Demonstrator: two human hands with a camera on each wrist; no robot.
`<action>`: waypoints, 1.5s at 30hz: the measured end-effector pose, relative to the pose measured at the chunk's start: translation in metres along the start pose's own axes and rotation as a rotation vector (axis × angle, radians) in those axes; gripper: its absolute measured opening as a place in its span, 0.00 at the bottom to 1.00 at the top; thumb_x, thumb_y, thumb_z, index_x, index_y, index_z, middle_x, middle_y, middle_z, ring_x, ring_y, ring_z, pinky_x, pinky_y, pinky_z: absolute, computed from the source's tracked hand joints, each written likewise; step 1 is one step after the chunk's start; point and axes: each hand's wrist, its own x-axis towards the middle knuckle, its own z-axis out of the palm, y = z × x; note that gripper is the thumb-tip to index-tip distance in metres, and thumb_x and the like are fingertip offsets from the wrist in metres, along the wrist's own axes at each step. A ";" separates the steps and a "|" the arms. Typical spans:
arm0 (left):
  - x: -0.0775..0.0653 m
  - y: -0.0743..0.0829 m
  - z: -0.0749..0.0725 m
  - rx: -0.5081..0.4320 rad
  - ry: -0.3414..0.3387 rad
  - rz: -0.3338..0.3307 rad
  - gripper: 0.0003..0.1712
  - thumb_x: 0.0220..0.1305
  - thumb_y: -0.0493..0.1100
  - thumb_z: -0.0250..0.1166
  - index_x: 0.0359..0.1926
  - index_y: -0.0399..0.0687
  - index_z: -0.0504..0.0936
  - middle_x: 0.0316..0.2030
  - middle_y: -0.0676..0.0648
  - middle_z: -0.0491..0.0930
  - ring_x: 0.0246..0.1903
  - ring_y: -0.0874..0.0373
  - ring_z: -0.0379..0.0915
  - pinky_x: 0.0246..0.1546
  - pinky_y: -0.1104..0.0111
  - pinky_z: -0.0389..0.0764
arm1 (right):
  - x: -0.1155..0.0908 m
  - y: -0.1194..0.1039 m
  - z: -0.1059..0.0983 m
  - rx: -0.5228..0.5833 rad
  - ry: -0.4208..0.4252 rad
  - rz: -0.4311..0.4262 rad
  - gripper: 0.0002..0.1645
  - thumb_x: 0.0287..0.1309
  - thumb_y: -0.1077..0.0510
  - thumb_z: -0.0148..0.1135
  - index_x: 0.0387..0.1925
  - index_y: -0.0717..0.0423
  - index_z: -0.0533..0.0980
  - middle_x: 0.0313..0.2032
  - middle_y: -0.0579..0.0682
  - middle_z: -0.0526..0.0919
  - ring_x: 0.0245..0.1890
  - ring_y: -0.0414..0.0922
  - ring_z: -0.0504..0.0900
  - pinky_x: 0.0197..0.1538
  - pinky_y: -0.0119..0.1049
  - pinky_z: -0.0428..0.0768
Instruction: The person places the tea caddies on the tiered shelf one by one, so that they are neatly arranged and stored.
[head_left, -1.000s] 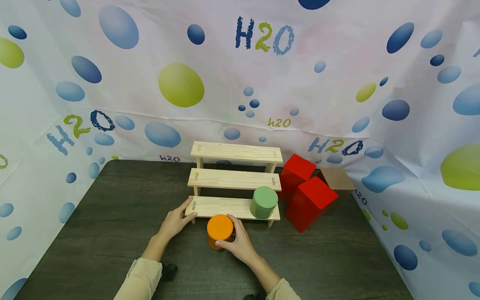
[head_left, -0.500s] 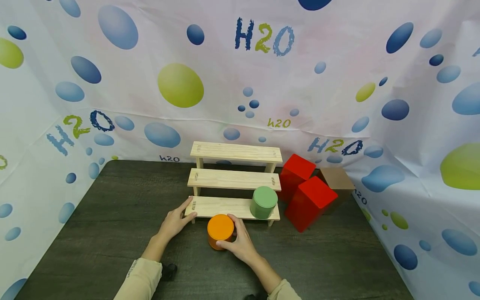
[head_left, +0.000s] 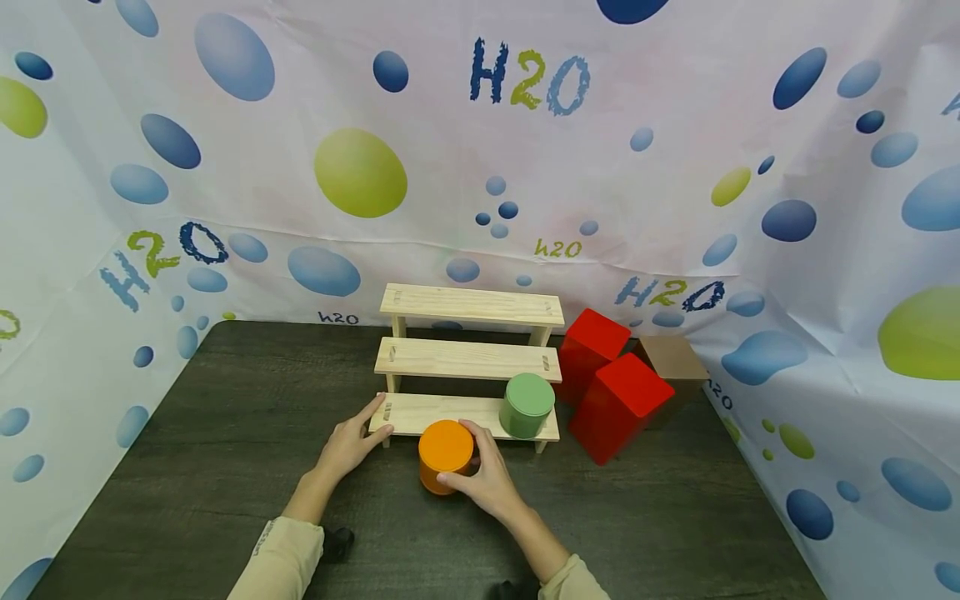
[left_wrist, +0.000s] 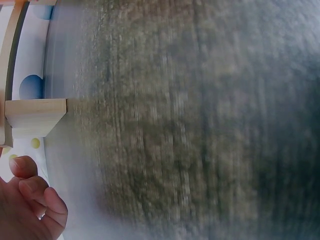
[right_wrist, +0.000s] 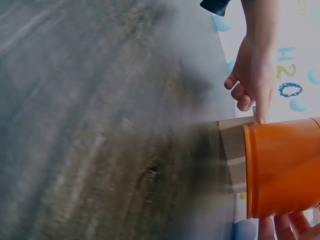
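An orange lidded canister (head_left: 446, 448) stands upright in the grip of my right hand (head_left: 491, 482), thumb on its near side and fingers round its right. In the right wrist view, the base of the orange canister (right_wrist: 250, 172) shows raised above the dark tabletop. My left hand (head_left: 349, 448) holds the left end of the lowest step of a three-step wooden shelf (head_left: 442, 410), thumb at the front edge. Fingers of that left hand (left_wrist: 32, 200) curl beneath in the left wrist view. A green canister (head_left: 527, 406) sits on the right end of the lowest step.
Two red boxes (head_left: 622, 400) stand right of the shelf, with a brown cardboard box (head_left: 672, 362) behind them. A printed sheet (head_left: 480, 167) hangs behind and beside the dark table (head_left: 225, 433).
The right hand has lifted the orange canister a little and moved it slightly right and toward the lowest step. The left hand and the shelf have kept their places.
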 end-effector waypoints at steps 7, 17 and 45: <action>0.000 0.001 -0.001 -0.002 -0.009 -0.013 0.39 0.61 0.55 0.59 0.69 0.51 0.56 0.14 0.50 0.60 0.12 0.60 0.49 0.17 0.69 0.56 | 0.005 -0.009 -0.005 0.014 0.003 -0.011 0.42 0.44 0.65 0.69 0.61 0.68 0.60 0.49 0.59 0.68 0.44 0.46 0.69 0.42 0.37 0.72; -0.001 0.002 -0.003 -0.022 -0.012 -0.004 0.39 0.61 0.57 0.58 0.69 0.50 0.56 0.12 0.51 0.58 0.12 0.60 0.49 0.16 0.69 0.57 | 0.013 -0.019 -0.012 0.060 0.042 -0.034 0.41 0.43 0.66 0.68 0.60 0.67 0.61 0.50 0.60 0.68 0.45 0.44 0.69 0.44 0.42 0.72; 0.001 -0.004 0.002 -0.025 -0.001 0.000 0.40 0.60 0.58 0.59 0.69 0.52 0.56 0.12 0.52 0.57 0.13 0.61 0.49 0.18 0.69 0.57 | 0.051 -0.038 -0.009 0.076 0.096 -0.065 0.45 0.46 0.61 0.68 0.63 0.69 0.56 0.53 0.66 0.63 0.46 0.53 0.66 0.47 0.53 0.67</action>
